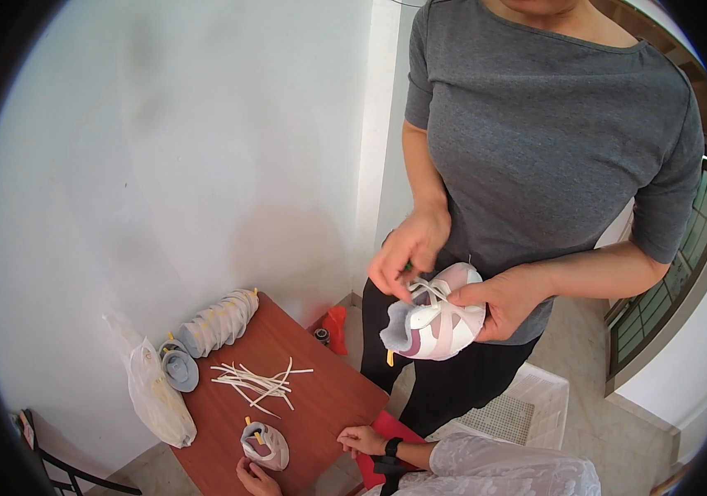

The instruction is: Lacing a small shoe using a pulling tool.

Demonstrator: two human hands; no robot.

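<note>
Head view: a co-worker [552, 140] in a grey top stands across the table, one hand gripping a pink-and-white shoe [444, 331], the other at its laces.
Table [333, 405]: reddish-brown, reaching from the wall toward the wearer.
Bag [159, 401]: white plastic, at the table's left edge, beside a row of nested shoes [223, 321].
Shoe on the table [272, 453]: pink, white and purple, upright near the close end, just beside the left hand.
Right hand [361, 441]: loosely spread, fingers slightly bent, resting at the table's edge with nothing in its grasp; a black band [392, 447] circles the wrist.
Left hand [257, 479]: half curled, fingertips against the shoe's near side; whether it grips, one cannot tell.
Loose laces [258, 382]: white, piled mid-table, beyond both hands.
</note>
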